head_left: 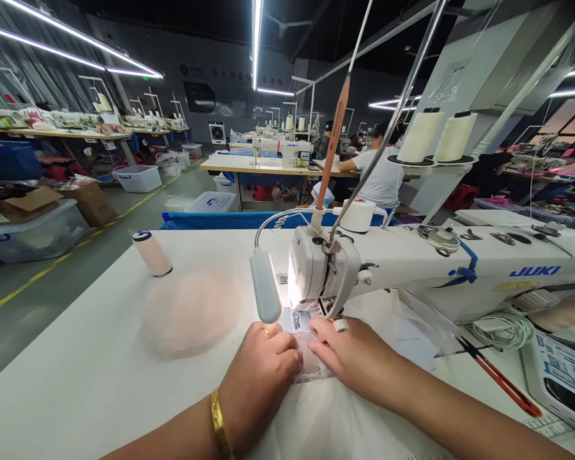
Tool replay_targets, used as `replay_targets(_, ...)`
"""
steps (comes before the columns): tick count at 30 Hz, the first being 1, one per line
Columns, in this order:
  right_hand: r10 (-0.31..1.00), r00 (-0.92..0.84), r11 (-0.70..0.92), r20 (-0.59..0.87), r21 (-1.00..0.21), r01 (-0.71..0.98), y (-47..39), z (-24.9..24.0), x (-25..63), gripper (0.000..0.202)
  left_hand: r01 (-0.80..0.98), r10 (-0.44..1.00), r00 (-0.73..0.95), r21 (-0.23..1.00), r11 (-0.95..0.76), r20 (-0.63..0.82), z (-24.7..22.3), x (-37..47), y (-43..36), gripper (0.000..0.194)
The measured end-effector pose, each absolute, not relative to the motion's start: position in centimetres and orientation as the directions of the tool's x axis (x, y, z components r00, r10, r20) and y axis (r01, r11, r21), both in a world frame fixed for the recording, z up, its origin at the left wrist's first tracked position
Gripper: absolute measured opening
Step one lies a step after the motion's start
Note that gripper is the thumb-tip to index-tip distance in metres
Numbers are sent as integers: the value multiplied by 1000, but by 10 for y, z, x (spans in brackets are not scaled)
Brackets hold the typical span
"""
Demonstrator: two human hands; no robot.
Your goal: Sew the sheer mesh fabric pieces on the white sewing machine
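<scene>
A piece of sheer whitish fabric [311,364] lies under the needle area of a white sewing machine [323,268]. My left hand [263,377], with a ring and gold bracelet, is closed on the fabric's left side, its fingers curled. On the other side my right hand [354,358] grips the fabric between thumb and fingers, close to the presser foot [323,306]. More of the pale cloth spreads down toward me between my forearms. A grey lamp [265,287] on a bent metal neck hangs just above my left hand and lights the needle area.
Left on the white table [100,332] are a sheer peach fabric pile [191,313] and a thread cone [152,253]. At right lie red-handled thread snips [503,380], a coiled cord [503,328] and a control box [558,377]. A person [374,172] sits beyond.
</scene>
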State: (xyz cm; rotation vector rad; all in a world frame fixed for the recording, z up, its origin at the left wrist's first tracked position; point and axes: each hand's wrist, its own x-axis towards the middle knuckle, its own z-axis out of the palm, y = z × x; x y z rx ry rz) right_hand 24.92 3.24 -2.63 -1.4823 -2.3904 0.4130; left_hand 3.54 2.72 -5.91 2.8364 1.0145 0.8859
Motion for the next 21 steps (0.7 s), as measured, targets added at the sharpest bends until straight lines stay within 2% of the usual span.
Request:
replay_targets(3,812,-564,583,150,-247,774,20,-19,254,15,599,587,619,170,-782,521,-60,37,29,28)
replay_targets(7,703,-677,710,219,-264,652,16,-30,251,17,606,579,598,159,-779,554,-62,38,30,29)
replay_targets(13,699,-635,715,329,-276,643,30,-55,254,24,644,622,561,185,-743,546,-64,40,29,26)
replay_targets(21,743,-591,666,314,-258,700,34,-59,257,26,670,651,556,183,-719,517,-63,40,29,23)
